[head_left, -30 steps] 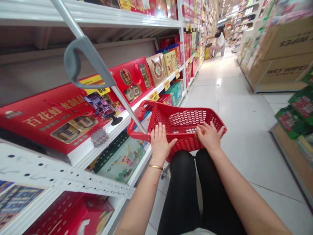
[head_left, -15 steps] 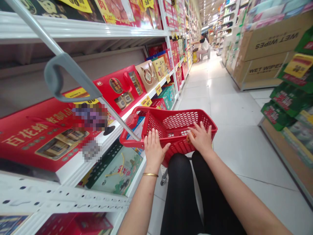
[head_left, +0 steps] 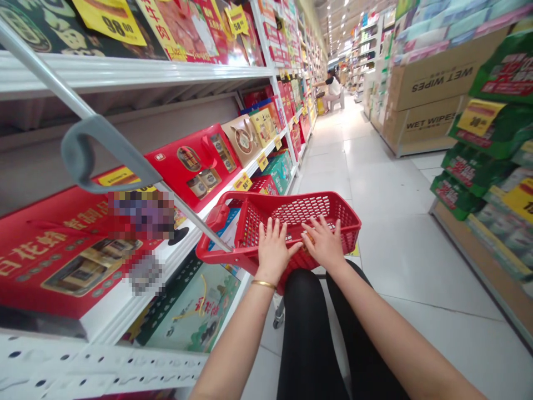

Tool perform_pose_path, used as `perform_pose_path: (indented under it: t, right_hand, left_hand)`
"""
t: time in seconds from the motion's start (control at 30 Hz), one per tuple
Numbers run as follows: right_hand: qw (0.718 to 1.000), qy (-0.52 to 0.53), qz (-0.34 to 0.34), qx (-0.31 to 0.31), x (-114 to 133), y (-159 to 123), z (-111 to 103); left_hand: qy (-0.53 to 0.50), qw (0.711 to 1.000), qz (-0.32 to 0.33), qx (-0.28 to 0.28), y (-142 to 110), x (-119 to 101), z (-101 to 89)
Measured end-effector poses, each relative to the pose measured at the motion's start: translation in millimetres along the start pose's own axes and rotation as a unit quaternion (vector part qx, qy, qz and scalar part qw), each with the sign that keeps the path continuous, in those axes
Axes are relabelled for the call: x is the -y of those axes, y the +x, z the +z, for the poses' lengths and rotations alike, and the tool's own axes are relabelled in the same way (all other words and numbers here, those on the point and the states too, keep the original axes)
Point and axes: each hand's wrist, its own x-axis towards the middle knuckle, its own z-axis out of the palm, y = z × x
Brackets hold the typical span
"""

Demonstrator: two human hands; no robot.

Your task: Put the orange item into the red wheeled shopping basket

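Note:
A red plastic wheeled basket stands on the floor in front of my knees, against the shelving on the left. My left hand lies on its near rim with the fingers stretched out flat, and a gold bangle sits on that wrist. Just to the right, my right hand rests on the same rim with its fingers spread. A small orange spot shows under the right thumb; I cannot make out what it is. The basket's long metal pull rod with a grey grip slants up to the left, touched by neither hand.
White shelves on the left hold red gift boxes, green boxes and yellow price tags. On the right stand cartons marked WET WIPES and green packs. A person sits far down the tiled aisle.
My right hand has slid left along the rim, so both hands now lie close together. The basket sits further left and lower in view as my head turned.

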Motion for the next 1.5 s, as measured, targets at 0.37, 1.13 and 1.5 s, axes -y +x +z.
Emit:
perform_pose_path:
  t: [0.37, 1.13, 1.5]
  right_hand:
    - [0.998, -0.009, 0.054, -0.029, -17, 0, 4]
    - [0.996, 0.005, 0.011, 0.092, 9, 5, -1]
    - [0.979, -0.057, 0.153, 0.120, -73, 14, -48]
  left_hand:
    - [-0.002, 0.999, -0.030, 0.041, 3, -1, 5.3]
    - [-0.047, 0.996, -0.056, 0.043, 0, -6, 10.9]
    - [-0.060, 0.997, -0.054, 0.014, -3, -4, 13.1]
